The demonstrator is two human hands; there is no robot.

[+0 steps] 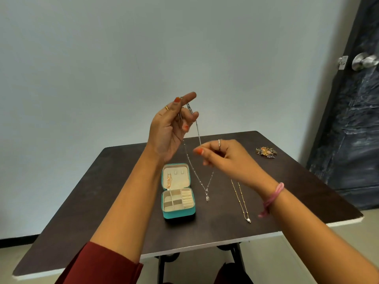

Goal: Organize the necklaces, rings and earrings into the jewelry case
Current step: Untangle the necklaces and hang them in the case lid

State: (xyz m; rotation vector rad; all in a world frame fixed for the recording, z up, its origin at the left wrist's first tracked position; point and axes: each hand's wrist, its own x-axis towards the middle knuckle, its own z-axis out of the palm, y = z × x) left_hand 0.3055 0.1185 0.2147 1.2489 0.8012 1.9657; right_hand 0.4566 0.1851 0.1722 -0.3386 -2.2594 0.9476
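Dark table (pixel 123 201): left hand (pixel 170 128) pinches the silver necklace (pixel 202 160) hanging vertically; right hand (pixel 225 158) pinches its chain; case (pixel 178 214) at seven o'clock.

Head camera looks forward and down, close over the table (pixel 114 201)

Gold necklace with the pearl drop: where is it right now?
In the head view, the gold necklace lies flat on the dark table, right of the open teal jewelry case, partly under the right hand.
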